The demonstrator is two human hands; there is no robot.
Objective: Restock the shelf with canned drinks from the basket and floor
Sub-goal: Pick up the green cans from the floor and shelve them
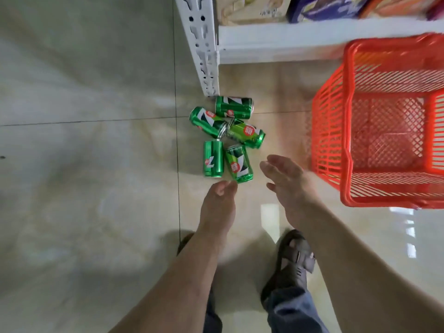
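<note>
Cans [227,138] — five green ones — lie on their sides on the floor [96,164] by the shelf [312,37] post, left of the orange basket [346,150]. Left hand [219,205] and right hand [286,181] reach wide, holding nothing — a careless nudge could roll them away.

Five green cans [227,135], one red basket [346,140], two hands [286,179]

Green cans [225,138] – white-and-red labels; orange-red lattice basket [384,121]; white shelf [288,42].
</note>
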